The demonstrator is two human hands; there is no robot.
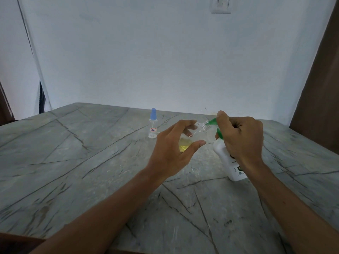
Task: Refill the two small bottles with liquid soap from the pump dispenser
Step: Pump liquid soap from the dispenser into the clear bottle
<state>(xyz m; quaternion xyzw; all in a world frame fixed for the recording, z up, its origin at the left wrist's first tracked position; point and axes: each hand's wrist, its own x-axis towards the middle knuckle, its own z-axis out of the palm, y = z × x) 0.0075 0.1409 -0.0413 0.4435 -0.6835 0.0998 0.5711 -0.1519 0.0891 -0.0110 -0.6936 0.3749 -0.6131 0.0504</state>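
Left hand [175,153]: I hold the open bottle [197,133] tilted, mouth at the spout.
Right hand [240,138]: grips the dispenser [222,155] at its green pump.
Capped bottle [152,125]: upright, beyond my left hand.

We're indoors, and it looks like a room in a home. A grey, dark-veined stone counter [73,162] runs to a plain white wall [146,61]. A switch plate [221,5] sits high on the far side, a brown wooden panel [321,88] on the right, and a soap dispenser [222,154] stands on the counter.
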